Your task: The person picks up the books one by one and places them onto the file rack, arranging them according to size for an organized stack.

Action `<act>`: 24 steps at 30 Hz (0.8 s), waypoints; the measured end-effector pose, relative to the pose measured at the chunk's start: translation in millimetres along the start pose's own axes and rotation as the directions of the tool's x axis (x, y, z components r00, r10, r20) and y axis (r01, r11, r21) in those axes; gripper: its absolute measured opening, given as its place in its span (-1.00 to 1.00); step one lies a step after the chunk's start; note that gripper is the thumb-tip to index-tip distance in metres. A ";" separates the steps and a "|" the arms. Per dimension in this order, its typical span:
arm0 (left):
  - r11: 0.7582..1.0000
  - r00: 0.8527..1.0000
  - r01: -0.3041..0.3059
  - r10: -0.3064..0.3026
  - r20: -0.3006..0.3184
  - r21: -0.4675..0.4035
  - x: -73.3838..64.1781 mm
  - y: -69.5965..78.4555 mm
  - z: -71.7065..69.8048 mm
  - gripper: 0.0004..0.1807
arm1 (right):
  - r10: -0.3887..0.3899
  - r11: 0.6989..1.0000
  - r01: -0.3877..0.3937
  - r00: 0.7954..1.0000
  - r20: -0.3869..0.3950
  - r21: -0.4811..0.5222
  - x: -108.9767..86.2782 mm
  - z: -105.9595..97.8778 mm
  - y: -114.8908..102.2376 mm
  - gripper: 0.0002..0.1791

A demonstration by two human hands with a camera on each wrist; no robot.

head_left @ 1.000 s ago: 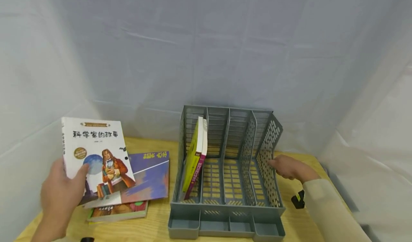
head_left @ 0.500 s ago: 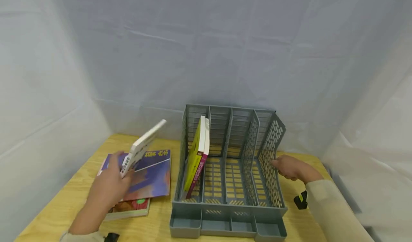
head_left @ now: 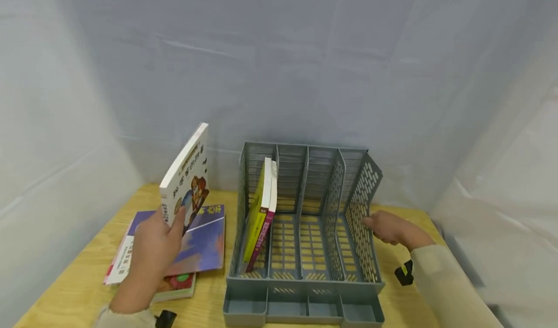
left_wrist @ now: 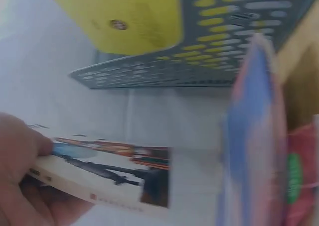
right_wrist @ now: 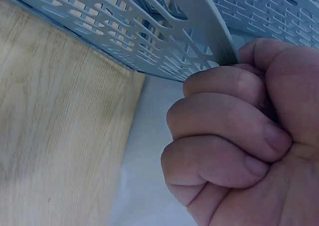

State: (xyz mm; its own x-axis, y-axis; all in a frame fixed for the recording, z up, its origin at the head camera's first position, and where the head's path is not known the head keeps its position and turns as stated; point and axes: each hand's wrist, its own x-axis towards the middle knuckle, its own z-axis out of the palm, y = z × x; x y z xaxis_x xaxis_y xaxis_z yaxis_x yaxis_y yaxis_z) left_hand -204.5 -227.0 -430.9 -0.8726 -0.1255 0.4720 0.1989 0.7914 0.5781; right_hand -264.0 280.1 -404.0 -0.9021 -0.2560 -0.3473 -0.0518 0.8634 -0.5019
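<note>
Gripping a white-covered book [head_left: 185, 173], the left hand [head_left: 154, 245] sets its thumb against the illustrated front cover and its fingers behind. The book is raised above the table [head_left: 200, 311], to the left of a grey rack [head_left: 305, 285] and apart from it. It stands on a tilt, with the front cover turned toward the rack.

Below the left hand is a stack: a purple book [head_left: 202, 248] on top, partly covering a red-and-green book [head_left: 176, 283].

The right hand [head_left: 388, 227] has its fingers curled and pinches the edge of the rack's right side panel [head_left: 365, 192] between thumb and forefinger; the right wrist view confirms this contact.

The rack has four upright compartments, with a row of shallow trays along the front. The leftmost compartment contains a yellow book [head_left: 255, 236] and a magenta-spined book [head_left: 263, 239], side by side and slanting, their tops toward the right.

From here, pale sheeting [head_left: 279, 66] is visible behind the table and at both sides.
</note>
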 end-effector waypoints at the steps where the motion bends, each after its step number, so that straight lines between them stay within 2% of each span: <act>1: 1.000 1.000 -0.001 0.001 0.008 0.000 -0.1 -0.9 2.4 -0.43 | -0.001 1.000 0.001 1.000 0.002 0.000 0.5 -0.2 -0.7 -0.47; 3: 0.999 0.994 0.055 -0.055 0.093 0.003 0.4 -4.5 6.2 -0.43 | 0.004 1.000 -0.004 1.000 0.004 0.006 1.0 -0.9 -2.2 -0.47; 4: 0.995 0.984 0.096 -0.099 0.150 0.029 1.1 -6.9 6.8 -0.42 | 0.008 1.000 -0.008 1.000 0.003 0.007 1.2 -1.3 -2.8 -0.47; 7: 0.975 0.930 0.194 -0.218 0.296 0.107 5.2 -12.3 4.1 -0.40 | 0.036 0.999 -0.035 0.999 -0.013 0.031 1.5 -2.9 -3.7 -0.40; 9: 0.966 0.903 0.222 -0.256 0.346 0.136 8.3 -13.8 1.6 -0.40 | 0.035 0.999 -0.034 0.999 -0.017 0.020 1.3 -3.6 -3.8 -0.38; 13: 0.966 0.882 0.198 -0.250 0.399 0.166 9.4 -12.2 1.8 -0.39 | 0.053 0.998 -0.053 0.998 -0.015 0.023 0.5 -2.6 -2.7 -0.38; 18: 0.966 0.874 0.176 -0.242 0.420 0.189 5.7 -9.3 6.1 -0.37 | 0.059 0.997 -0.058 0.998 -0.025 0.045 -1.2 -0.4 -3.2 -0.40; 24: 0.964 0.864 0.185 -0.253 0.436 0.193 3.4 -5.6 8.7 -0.34 | 0.078 0.995 -0.076 0.997 -0.029 0.070 -1.3 0.3 0.7 -0.39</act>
State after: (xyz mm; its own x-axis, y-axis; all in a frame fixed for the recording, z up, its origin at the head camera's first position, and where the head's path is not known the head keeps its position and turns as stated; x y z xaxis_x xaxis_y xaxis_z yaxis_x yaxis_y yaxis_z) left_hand -212.4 -226.6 -438.3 -0.9984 -0.0480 -0.0286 -0.0559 0.8551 0.5155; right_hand -262.8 280.8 -404.2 -0.9152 -0.1752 -0.3628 0.0471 0.8477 -0.5283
